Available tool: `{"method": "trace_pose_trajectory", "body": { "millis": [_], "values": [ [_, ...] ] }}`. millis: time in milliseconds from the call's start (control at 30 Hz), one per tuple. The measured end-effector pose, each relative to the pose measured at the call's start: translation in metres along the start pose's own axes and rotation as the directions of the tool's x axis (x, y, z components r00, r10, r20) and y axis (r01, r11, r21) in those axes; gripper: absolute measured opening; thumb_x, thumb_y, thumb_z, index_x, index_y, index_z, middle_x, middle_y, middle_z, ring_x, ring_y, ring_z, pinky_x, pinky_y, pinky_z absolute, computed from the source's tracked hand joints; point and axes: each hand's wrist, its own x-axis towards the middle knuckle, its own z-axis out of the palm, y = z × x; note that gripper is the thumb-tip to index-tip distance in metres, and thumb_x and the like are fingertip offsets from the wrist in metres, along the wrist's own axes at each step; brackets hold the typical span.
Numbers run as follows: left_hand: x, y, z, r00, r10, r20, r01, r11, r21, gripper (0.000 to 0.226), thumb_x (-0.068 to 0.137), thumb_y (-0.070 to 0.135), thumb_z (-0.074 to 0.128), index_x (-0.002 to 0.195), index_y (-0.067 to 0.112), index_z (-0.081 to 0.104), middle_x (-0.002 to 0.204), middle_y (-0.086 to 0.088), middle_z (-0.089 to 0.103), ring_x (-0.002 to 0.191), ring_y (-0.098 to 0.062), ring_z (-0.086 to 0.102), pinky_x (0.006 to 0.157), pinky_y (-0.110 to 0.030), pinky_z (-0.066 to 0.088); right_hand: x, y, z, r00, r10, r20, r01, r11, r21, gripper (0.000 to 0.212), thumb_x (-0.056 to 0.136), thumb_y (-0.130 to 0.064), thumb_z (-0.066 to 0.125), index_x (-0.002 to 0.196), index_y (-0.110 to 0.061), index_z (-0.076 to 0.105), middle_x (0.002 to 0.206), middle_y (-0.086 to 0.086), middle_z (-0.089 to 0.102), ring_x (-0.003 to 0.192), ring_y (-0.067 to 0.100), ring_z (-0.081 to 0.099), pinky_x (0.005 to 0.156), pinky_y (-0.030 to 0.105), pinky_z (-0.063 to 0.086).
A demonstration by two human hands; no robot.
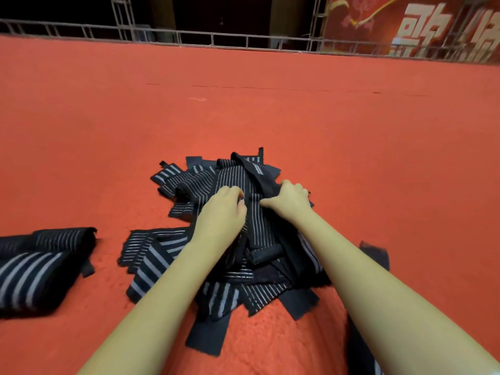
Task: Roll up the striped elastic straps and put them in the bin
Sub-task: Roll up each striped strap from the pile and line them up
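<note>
Two bare hands work at the top of the pile of striped elastic straps (189, 182), which lies heaped on the red carpet (270, 117) straight ahead of the person; the left grip (224, 209) and the right grip (290, 198) sit close together, one on each side of a single fine-striped strap (254, 223). That strap's long axis runs almost directly away from the person, from the near side of the heap up over its crest; the two grips flank it at about the same height, so neither arm is clearly the nearer. The left grip is narrow, fingers curled in against the strap's left edge; the right grip is also closed, thumb stretched leftward onto the right edge, though what its curled fingers catch underneath is hidden, and a plain black band (250, 169) passes just beside them. Rolling would likely run along that long axis, towards or away from the body, once the strap is drawn free of its neighbours; tangling with the layers below seems the chief risk. A second heap of straps (40, 263) lies well apart to the left; no bin is in view.
</note>
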Motion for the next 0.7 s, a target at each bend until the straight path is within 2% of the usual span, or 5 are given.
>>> {"method": "trace_pose_trajectory", "body": {
  "millis": [233, 400, 567, 633, 700],
  "values": [
    [0.033, 0.014, 0.013, 0.988, -0.148, 0.053, 0.157, 0.946, -0.285, 0.045, 0.103, 0.04, 0.034, 0.116, 0.006, 0.058, 0.111, -0.009, 0.063, 0.101, -0.026, 0.058, 0.077, -0.034, 0.042, -0.053, 0.015, -0.009, 0.959, -0.272, -0.081, 0.277, 0.959, 0.06, 0.053, 0.083, -0.033, 0.061, 0.136, -0.028, 0.054, 0.113, 0.0, 0.046, 0.114, 0.021, 0.031, 0.105, 0.034, 0.03],
    [0.042, 0.006, 0.012, 0.885, -0.431, 0.173, 0.396, 0.506, -0.766, 0.046, 0.094, 0.046, 0.049, 0.107, 0.002, 0.059, 0.098, -0.013, 0.067, 0.089, -0.029, 0.067, 0.085, -0.047, 0.055, -0.08, 0.037, -0.012, 0.923, -0.371, 0.103, 0.376, 0.926, -0.041, 0.059, 0.082, -0.036, 0.064, 0.139, -0.03, 0.05, 0.112, -0.007, 0.042, 0.112, 0.014, 0.032, 0.107, 0.03, 0.029],
    [0.031, -0.007, 0.013, 0.898, -0.373, 0.236, 0.434, 0.653, -0.62, 0.015, 0.092, 0.012, 0.062, 0.101, 0.015, 0.05, 0.085, 0.001, 0.06, 0.088, -0.023, 0.064, 0.088, -0.041, 0.053, -0.086, 0.032, -0.031, 0.883, -0.364, 0.296, 0.38, 0.925, 0.002, 0.026, 0.08, -0.065, 0.06, 0.096, -0.048, 0.069, 0.094, -0.01, 0.049, 0.1, 0.012, 0.041, 0.09, 0.029, 0.035],
    [0.025, -0.012, 0.011, 0.912, -0.314, 0.264, 0.41, 0.712, -0.569, 0.01, 0.092, 0.013, 0.061, 0.095, 0.015, 0.052, 0.077, 0.002, 0.055, 0.075, -0.02, 0.06, 0.087, -0.045, 0.054, -0.081, 0.023, -0.04, 0.912, -0.39, 0.124, 0.367, 0.914, 0.173, 0.029, 0.088, -0.06, 0.054, 0.069, -0.041, 0.066, 0.078, -0.011, 0.052, 0.085, 0.014, 0.049, 0.076, 0.03, 0.037],
    [0.018, -0.016, 0.008, 0.916, -0.278, 0.289, 0.396, 0.734, -0.551, 0.015, 0.091, 0.012, 0.063, 0.082, 0.016, 0.051, 0.071, 0.002, 0.052, 0.07, -0.019, 0.056, 0.086, -0.049, 0.053, -0.065, 0.011, -0.043, 0.938, -0.34, -0.064, 0.344, 0.895, 0.286, 0.023, 0.093, -0.046, 0.054, 0.092, -0.03, 0.07, 0.09, -0.007, 0.064, 0.09, 0.011, 0.058, 0.084, 0.031, 0.043]
  ]
}}
